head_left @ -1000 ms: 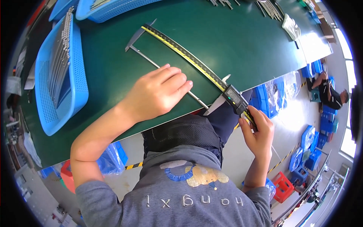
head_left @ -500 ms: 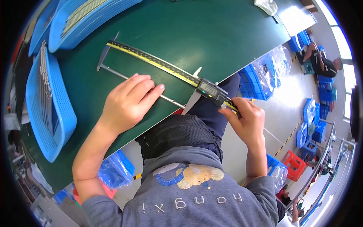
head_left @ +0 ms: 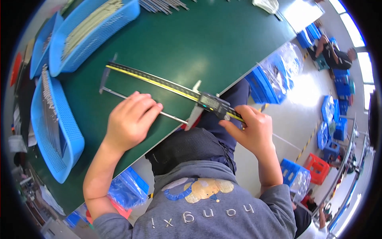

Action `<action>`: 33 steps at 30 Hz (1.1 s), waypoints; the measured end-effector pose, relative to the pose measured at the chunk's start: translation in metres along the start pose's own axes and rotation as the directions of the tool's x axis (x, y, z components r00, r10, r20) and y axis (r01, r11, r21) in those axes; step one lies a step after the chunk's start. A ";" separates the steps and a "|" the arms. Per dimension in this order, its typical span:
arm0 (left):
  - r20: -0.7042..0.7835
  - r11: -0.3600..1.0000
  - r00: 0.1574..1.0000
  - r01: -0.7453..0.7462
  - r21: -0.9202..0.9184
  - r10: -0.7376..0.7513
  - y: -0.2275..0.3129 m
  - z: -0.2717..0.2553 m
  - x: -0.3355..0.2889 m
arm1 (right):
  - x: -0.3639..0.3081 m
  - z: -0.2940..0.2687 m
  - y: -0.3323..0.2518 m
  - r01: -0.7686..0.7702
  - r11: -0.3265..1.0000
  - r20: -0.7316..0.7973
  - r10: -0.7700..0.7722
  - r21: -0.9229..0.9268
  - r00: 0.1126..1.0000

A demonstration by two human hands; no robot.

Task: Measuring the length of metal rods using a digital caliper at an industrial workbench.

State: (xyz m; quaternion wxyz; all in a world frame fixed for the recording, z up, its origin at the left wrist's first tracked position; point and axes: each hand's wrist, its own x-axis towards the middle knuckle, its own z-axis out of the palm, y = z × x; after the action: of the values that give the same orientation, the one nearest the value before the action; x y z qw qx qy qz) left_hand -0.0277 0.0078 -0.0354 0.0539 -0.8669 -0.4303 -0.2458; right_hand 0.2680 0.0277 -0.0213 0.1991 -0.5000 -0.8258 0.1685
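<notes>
My left hand (head_left: 133,119) is closed round a thin metal rod (head_left: 174,117) lying slantwise above the table edge. A long digital caliper (head_left: 155,83) with a black and yellow scale spans the rod. Its far jaw (head_left: 104,79) stands at the rod's left end, and the sliding jaw (head_left: 193,116) is at the right end; whether both touch cannot be made out. My right hand (head_left: 250,127) grips the caliper's beam end, thumb and fingers close to the dark display housing (head_left: 213,102).
Blue perforated baskets (head_left: 71,155) with bundled rods stand on the left of the green table (head_left: 223,44). Loose rods (head_left: 161,5) lie at the far edge. A white object (head_left: 266,5) sits at the far right. Blue crates (head_left: 264,85) stand on the floor, and a person (head_left: 334,53) sits beyond.
The view has shifted, so the baskets and table sit lower and more loose rods show at the top. Both hands keep their hold on the rod and caliper, which stay in nearly the same arrangement.
</notes>
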 end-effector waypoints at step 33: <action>-0.322 0.365 0.499 0.843 0.395 -0.805 -0.022 -0.117 -0.092 | 0.005 0.001 0.018 -0.057 0.993 0.072 0.050 0.099 0.996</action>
State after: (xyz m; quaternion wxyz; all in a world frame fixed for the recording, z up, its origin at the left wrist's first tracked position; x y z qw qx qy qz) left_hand -0.1360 -0.0799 0.0205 0.1642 -0.4777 -0.8501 -0.1493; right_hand 0.2789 0.0401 -0.0295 0.1910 -0.5049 -0.8090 0.2327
